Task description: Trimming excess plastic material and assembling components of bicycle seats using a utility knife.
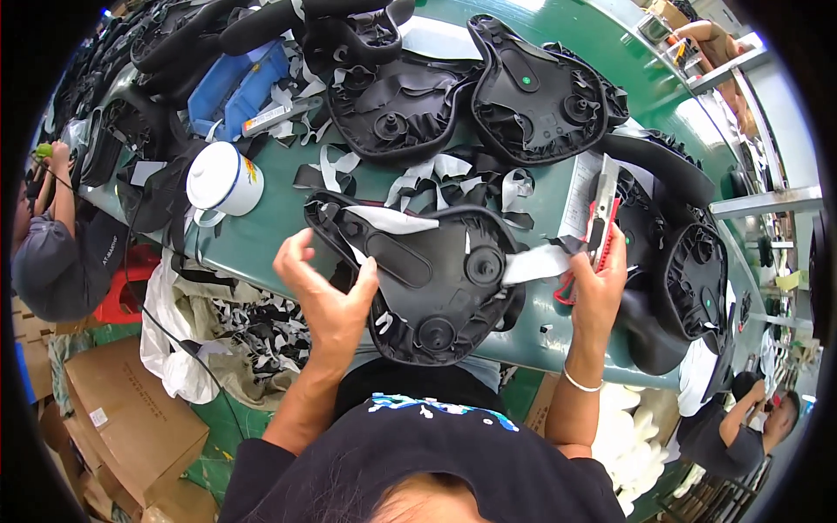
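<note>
Saddle work at the near edge of the green tabletop: black moulded-plastic bicycle saddle shell, lying underside up, ribbed base and round bosses showing, wrinkled black cover folded over its rim. Probably light and stiff through the plastic base, softer and yielding at the padded, wrapped rim; not fragile by the look of it, though smooth plastic may slide on the tabletop. Best taken at the rim, where cover and shell meet, or by the narrow nose end pointing toward the left edge.

Left hand resting against the near-left rim of the shell, thumb pressed on the edge, remaining fingers curled loosely upward and spread apart, pinching nothing visible.

Right hand at the shell's right side, fingers closed around a red-and-grey utility knife held upright; a strip of white backing paper running from the shell toward that hand, whether pinched or merely touching cannot be told.

Beyond, toward the far edge: two more black upturned saddle shells, scattered white and black paper strips, a white enamel mug with blue rim near the left edge, a blue plastic tray behind it.
</note>
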